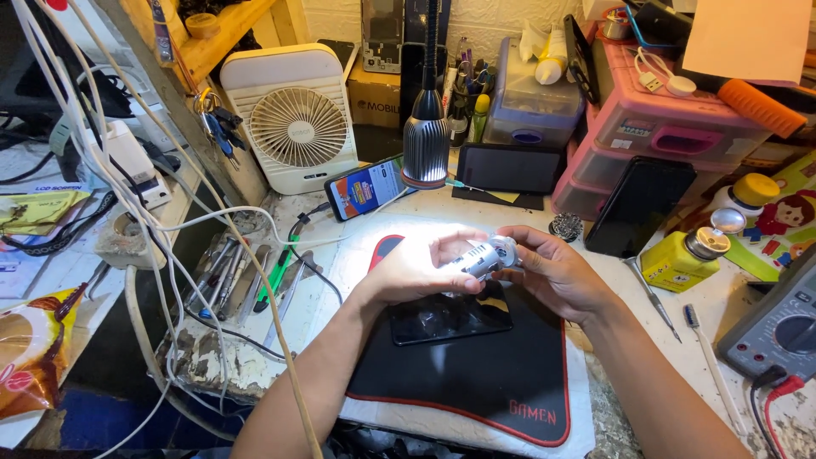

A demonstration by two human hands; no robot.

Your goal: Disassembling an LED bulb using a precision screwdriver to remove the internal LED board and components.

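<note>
Both my hands hold a small silvery cylindrical gadget (486,257) under the lamp's light. My left hand (422,265) wraps its body from the left, and my right hand (554,270) grips its round end from the right. Just below them a dark phone (448,317) lies flat on a black mat with a red edge (476,374).
A gooseneck lamp (425,140) shines from above. A white desk fan (295,119), a lit phone (367,187), a dark phone on a stand (508,167), pink drawers (654,127), a yellow bottle (682,257), a multimeter (778,331), hand tools (246,276) and white cables (102,153) crowd the bench.
</note>
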